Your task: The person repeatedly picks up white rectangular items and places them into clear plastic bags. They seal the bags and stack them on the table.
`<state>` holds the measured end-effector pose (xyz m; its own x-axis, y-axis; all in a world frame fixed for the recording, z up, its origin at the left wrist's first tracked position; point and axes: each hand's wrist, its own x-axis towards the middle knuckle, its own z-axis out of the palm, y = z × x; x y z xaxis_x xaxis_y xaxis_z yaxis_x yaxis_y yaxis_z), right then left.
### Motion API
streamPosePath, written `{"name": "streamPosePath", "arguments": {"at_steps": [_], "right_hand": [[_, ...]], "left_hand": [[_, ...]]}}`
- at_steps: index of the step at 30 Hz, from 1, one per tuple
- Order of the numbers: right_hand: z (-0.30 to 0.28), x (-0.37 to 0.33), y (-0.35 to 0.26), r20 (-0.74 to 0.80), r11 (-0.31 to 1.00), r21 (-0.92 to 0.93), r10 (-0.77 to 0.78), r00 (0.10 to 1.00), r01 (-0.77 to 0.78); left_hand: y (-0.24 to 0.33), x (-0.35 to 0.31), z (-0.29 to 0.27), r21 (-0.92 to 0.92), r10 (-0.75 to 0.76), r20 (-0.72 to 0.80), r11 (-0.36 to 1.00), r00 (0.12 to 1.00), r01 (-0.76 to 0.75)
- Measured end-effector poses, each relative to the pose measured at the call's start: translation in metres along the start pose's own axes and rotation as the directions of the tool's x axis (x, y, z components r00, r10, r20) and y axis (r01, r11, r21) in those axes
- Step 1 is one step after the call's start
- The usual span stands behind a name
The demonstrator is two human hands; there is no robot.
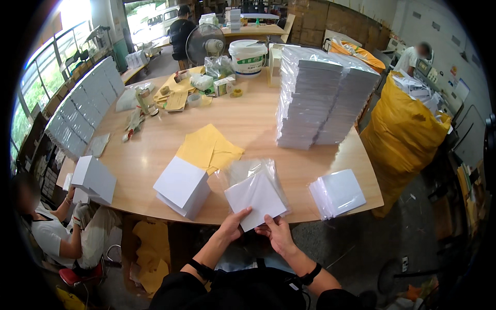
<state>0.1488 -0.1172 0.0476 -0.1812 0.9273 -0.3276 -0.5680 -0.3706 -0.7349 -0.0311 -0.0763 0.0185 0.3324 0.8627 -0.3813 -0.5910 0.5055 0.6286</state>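
Near the table's front edge I hold a white square of paper [256, 199] by its lower corner with both hands. My left hand [236, 223] pinches its left side, thumb on top. My right hand [277, 233] grips the lower right side, fingers partly under it. The paper's far part lies over a pile of clear plastic sleeves [268, 168]; whether it is inside one I cannot tell. To the left stands a stack of white square papers [182, 182]. On the right lies a small pile of plastic-wrapped white packs [338, 194].
Yellow-brown paper sheets [206, 147] lie behind the white stack. Tall wrapped stacks [315, 98] stand at the back right, beside a stuffed yellow sack [405, 132]. A white bucket [248, 58] and a fan [205, 44] are farther back. A seated person [67, 232] works at the left.
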Motion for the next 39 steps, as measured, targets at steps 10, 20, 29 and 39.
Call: {"name": "streamPosePath", "arguments": {"at_steps": [10, 20, 29, 39], "right_hand": [[-0.013, -0.036, -0.007, 0.023, 0.974, -0.013, 0.227, 0.974, -0.226], [-0.017, -0.005, 0.002, -0.074, 0.990, 0.068, 0.127, 0.989, -0.122], [-0.020, -0.009, 0.013, -0.018, 0.987, 0.144, 0.079, 0.997, -0.075], [-0.066, -0.042, -0.016, 0.181, 0.855, -0.194, 0.513, 0.839, -0.481]], "left_hand": [[0.015, -0.003, 0.001, -0.067, 0.080, -0.035, 0.994, 0.996, -0.082], [-0.019, -0.011, 0.013, -0.008, -0.004, -0.006, 1.000, 1.000, 0.004], [-0.010, -0.029, 0.008, 0.220, -0.045, 0.108, 0.975, 0.993, 0.020], [-0.010, -0.070, -0.030, 0.371, -0.115, -0.148, 0.914, 0.982, 0.163]]}}
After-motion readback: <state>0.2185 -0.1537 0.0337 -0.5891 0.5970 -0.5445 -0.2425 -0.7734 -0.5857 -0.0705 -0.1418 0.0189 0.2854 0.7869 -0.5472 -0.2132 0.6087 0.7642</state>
